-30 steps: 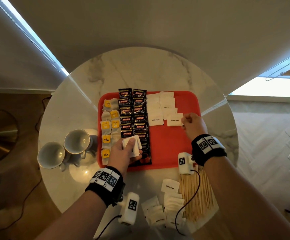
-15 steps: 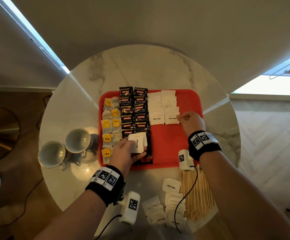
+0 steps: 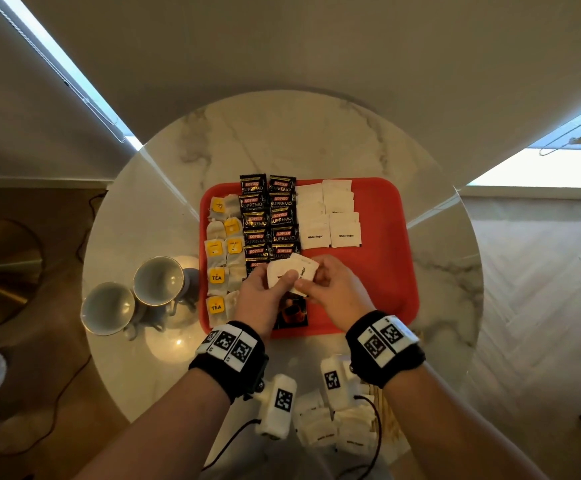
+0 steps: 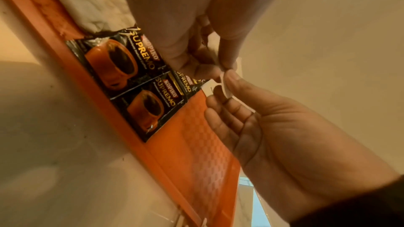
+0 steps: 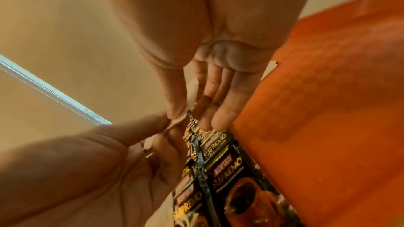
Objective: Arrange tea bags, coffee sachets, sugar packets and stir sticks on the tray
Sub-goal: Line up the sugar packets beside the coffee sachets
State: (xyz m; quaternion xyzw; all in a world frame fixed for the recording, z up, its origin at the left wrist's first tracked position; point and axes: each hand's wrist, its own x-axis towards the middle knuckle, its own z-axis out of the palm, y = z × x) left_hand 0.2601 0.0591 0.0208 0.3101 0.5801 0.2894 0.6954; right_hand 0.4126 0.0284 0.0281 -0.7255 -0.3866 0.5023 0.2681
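Observation:
A red tray (image 3: 379, 271) carries a column of tea bags (image 3: 217, 251), two columns of black coffee sachets (image 3: 268, 220) and two columns of white sugar packets (image 3: 330, 223). Above the tray's near middle my left hand (image 3: 265, 296) grips a small stack of sugar packets (image 3: 291, 275). My right hand (image 3: 330, 289) meets it and pinches one packet (image 4: 225, 89) between thumb and fingers. In the right wrist view both thumbs press on the packet edge (image 5: 174, 123). Stir sticks (image 3: 386, 410) lie on the table, mostly hidden under my right wrist.
Loose sugar packets (image 3: 337, 431) lie on the round marble table (image 3: 282, 140) near its front edge. Two empty cups (image 3: 159, 280) (image 3: 107, 308) stand left of the tray. The tray's right part is bare red.
My right hand left the sugar rows on the tray and came back left to the stack in my left hand. The left hand shifted slightly right with its packets.

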